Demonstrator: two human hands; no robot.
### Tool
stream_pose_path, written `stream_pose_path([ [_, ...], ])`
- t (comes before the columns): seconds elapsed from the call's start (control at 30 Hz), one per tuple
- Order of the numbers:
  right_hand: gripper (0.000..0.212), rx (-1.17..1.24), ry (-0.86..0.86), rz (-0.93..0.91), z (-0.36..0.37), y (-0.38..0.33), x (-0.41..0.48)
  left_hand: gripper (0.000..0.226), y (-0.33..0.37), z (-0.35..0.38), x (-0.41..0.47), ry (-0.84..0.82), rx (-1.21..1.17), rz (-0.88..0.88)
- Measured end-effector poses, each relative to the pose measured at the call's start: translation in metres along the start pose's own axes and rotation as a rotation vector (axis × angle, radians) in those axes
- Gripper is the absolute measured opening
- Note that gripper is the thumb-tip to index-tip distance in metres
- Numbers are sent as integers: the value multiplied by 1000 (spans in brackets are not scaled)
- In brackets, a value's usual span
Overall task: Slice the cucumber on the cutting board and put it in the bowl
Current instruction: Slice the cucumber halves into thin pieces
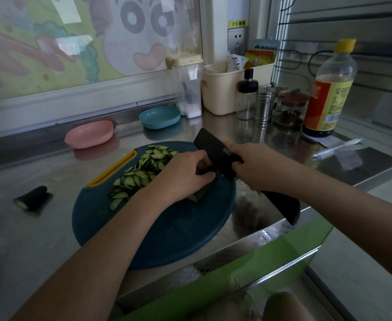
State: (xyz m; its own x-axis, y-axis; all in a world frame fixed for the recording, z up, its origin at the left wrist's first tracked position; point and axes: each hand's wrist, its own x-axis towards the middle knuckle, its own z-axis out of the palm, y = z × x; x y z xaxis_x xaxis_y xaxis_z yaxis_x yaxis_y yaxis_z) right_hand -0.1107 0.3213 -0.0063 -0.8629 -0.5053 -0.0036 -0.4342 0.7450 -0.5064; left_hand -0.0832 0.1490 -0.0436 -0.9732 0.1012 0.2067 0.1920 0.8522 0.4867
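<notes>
1. Containers: a pink bowl point(89, 134) and a blue bowl point(160, 117) sit on the steel counter point(40, 239) beyond the cutting board, pink to the left. What is inside them cannot be made out from this angle.
2. At far right, a cream tub point(222, 98) holds packets. A clear canister point(189, 89) to its left has white powder at the bottom.
3. A row stands right of the tub: a black-capped glass bottle point(246, 96), a steel shaker point(264, 104), a glass jar point(291, 110) of dark spices, and a tall yellow-capped sauce bottle point(329, 89).
4. Counts: two bowls, one round blue cutting board point(167, 232), one black knife point(216, 154) and one pen point(336, 149). The cucumber slices point(139, 174) overlap too much to count.
5. The slices lie heaped on the far left part of the board, beside its yellow handle slot and just left of the left hand.
6. There are two uncut cucumber pieces. An end piece point(33, 197) lies on the counter left of the board, well apart from both hands. The cucumber stub point(198, 195) lies on the board, mostly hidden under the left hand.
7. The left hand point(185, 174) has its fingers curled down over the stub, holding it, with the knuckles against the blade's flat.
8. The right hand point(253, 167) is wrapped round the knife where blade meets handle. The blade stands on the board right of the left hand.
</notes>
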Motion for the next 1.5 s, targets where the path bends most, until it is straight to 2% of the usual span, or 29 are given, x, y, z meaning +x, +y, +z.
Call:
stream_pose_path([
  [0.7, 48, -69, -49, -7, -6, -5, -3, 19, -1, 1, 0, 25, 38, 8],
  [1.07, 51, -247, -23, -32, 2, -10, -8, 25, 1, 1, 1, 15, 81, 14],
  [1.17, 48, -224, -63, -24, -3, -12, -7, 22, 2, 1, 1, 21, 90, 16],
  [1.33, 40, -328, -48, -37, 3, -23, -3, 16, 4, 2, 2, 17, 106, 4],
  [1.5, 52, -242, -13, 39, 27, -23, 5, 12, 2, -1, 1, -4, 40, 0],
])
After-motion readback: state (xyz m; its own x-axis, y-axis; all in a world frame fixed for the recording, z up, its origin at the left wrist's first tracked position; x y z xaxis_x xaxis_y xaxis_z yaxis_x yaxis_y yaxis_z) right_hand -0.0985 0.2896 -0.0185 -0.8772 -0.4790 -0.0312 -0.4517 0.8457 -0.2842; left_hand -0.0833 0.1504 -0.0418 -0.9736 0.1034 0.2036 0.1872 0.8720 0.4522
